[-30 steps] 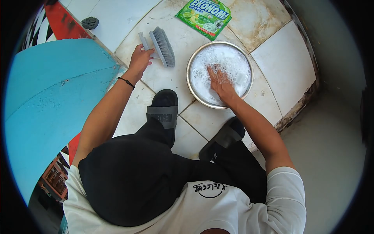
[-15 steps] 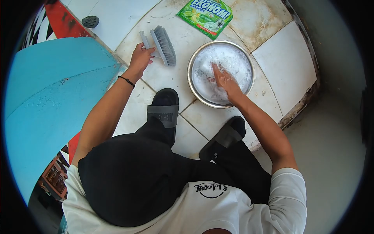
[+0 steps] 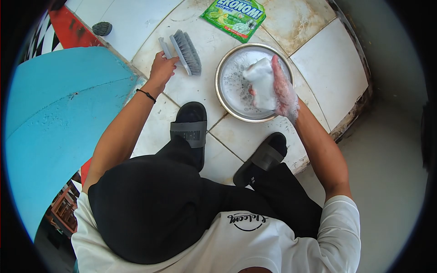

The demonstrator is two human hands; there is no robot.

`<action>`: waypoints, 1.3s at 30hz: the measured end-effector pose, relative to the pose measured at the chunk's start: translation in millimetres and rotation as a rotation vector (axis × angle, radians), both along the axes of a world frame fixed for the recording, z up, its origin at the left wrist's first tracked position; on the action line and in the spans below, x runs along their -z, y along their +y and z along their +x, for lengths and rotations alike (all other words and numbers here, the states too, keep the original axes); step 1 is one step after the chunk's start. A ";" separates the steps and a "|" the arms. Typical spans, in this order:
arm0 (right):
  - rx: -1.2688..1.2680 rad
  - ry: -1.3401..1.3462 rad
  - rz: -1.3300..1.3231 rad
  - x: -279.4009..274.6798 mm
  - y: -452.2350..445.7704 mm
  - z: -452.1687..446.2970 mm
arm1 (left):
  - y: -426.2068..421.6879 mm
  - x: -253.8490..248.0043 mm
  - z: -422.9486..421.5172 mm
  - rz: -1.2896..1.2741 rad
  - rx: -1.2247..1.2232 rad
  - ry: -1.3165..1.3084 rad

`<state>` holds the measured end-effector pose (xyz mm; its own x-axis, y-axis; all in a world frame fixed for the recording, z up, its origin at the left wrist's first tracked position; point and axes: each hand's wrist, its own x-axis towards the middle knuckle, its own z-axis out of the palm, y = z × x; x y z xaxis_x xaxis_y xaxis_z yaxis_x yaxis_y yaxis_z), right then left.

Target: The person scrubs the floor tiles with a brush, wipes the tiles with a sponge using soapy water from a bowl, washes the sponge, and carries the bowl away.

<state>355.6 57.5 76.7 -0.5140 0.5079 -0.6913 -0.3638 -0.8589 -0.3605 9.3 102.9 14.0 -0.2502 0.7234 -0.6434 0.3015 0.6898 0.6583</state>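
My left hand (image 3: 163,72) is closed around the grey handle of a scrub brush (image 3: 186,52), whose grey bristles face right. My right hand (image 3: 283,93) is over a round metal basin (image 3: 220,98) of soapy water. A thick white mass of soap foam (image 3: 263,84) lies in its cupped palm, thumb on the left and fingers along the right. Suds coat this hand down to the wrist. Whether anything solid sits inside the foam cannot be made out. Behind the basin lies a green detergent pouch (image 3: 234,18) on the tiles.
A small dark brush (image 3: 102,28) rests on the floor at the far left. A curved blue surface (image 3: 68,100) fills the left side. My feet in black sandals (image 3: 189,132) stand on the white tiles before the basin. A grey wall (image 3: 382,150) is on the right.
My right hand has come up out of the suds and turned, now carrying a mass of foam. Less foam covers the basin's water. My left hand still holds the brush.
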 end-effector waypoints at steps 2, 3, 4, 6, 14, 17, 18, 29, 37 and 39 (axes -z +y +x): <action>0.051 0.078 0.022 1.8 -1.2 -7.6 | -1.6 -4.9 3.7 -0.023 0.026 0.017; 0.062 0.048 0.024 2.0 -1.3 -11.1 | -2.8 -5.3 4.7 -0.025 0.023 0.026; 0.072 0.017 0.026 2.0 -1.1 -14.7 | -3.8 -5.7 5.7 -0.027 0.018 0.034; 0.082 0.013 0.017 1.1 -0.6 -15.3 | -4.9 -6.2 6.6 -0.026 0.016 0.042; 0.027 -0.153 0.106 5.1 -1.5 -15.4 | -12.9 -5.5 4.6 -0.005 -0.012 0.054; -0.010 -0.216 0.045 10.5 -0.4 -16.5 | -15.4 -3.7 4.0 -0.008 -0.020 0.043; -0.008 -0.166 0.038 13.9 -0.4 -14.9 | -15.6 -5.2 4.7 -0.007 -0.022 0.044; -0.017 0.019 -0.028 17.3 -0.6 -0.3 | -15.0 -24.6 19.3 0.274 -0.029 0.477; 0.021 0.079 0.001 10.4 0.3 -1.7 | -13.5 -40.3 48.3 0.871 0.298 0.537; 0.016 0.063 0.012 11.5 -0.8 -0.8 | -18.6 -45.2 62.4 0.815 0.395 0.387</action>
